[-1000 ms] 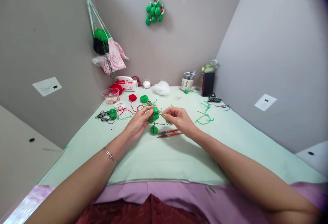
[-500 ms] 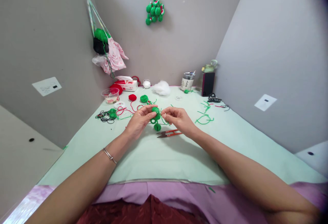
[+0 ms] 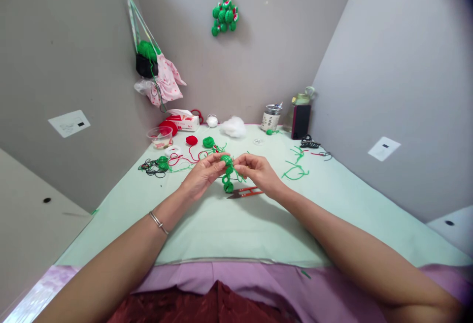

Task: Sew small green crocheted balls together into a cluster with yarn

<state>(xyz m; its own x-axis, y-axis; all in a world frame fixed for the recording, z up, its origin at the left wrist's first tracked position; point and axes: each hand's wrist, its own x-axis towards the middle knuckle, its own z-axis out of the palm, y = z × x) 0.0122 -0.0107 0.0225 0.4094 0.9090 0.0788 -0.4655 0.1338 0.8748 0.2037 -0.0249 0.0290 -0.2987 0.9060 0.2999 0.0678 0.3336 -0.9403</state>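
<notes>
the left hand [image 3: 203, 175] has its grip closed around the green crochet piece [image 3: 228, 169], above the tabletop [image 3: 214, 234]; the right hand [image 3: 257, 173] pinches at its side (exactly what, i cannot tell), near the red snips [image 3: 246, 193].

Soft, even light brightens the tabletop [image 3: 236, 234], with faint shadows below the hands; wide-angle stretching and a dark corner lie beyond its right side.

Head-worn camera looking forward and down at both hands [image 3: 229, 173], close.
</notes>
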